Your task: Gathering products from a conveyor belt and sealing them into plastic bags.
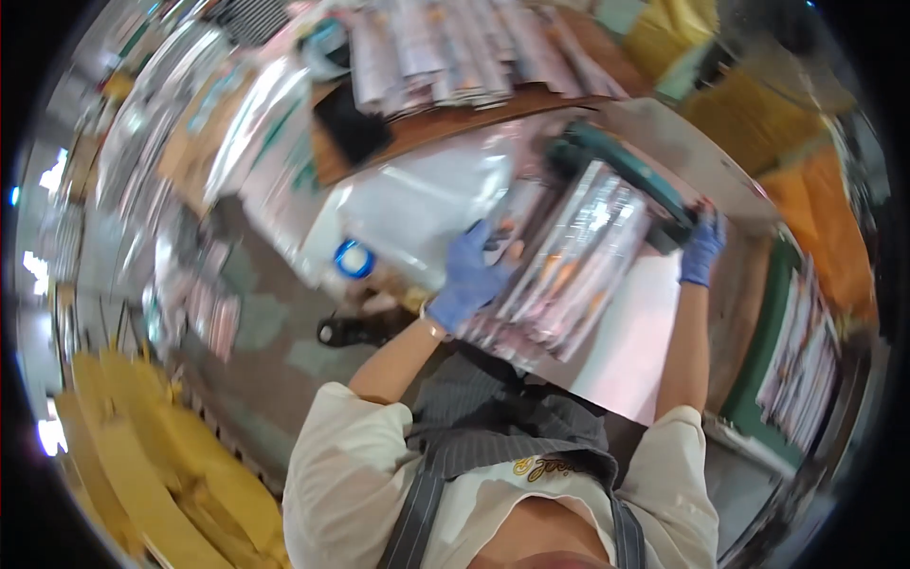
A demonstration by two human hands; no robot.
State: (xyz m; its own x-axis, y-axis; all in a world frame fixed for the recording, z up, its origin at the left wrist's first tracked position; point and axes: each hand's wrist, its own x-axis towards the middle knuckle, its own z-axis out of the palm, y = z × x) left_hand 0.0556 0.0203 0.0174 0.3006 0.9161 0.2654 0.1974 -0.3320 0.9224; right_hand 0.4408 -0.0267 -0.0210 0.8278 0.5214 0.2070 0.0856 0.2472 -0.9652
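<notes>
My left hand point(471, 277), in a blue-violet glove with some fingertips bare, lies at the left edge of a clear-wrapped bundle point(578, 261); its fingers look stretched out and touch the wrapping. The bundle holds several long, flat, pinkish printed packs, tilted on the table. Across its far end runs a dark green bar-shaped device point(630, 171), which looks like a heat sealer. My right hand point(702, 248), gloved too, is closed around the device's near right end; motion blurs its fingers. A clear plastic sheet or bag point(417, 204) lies left of the bundle.
A brown wooden shelf point(455, 119) at the back carries a row of packs point(436, 57). Left of my left hand stands a roll of tape with a blue rim point(354, 258). More packs point(801, 370) lie on a green surface at right. Yellow sacks point(161, 465) fill the lower left.
</notes>
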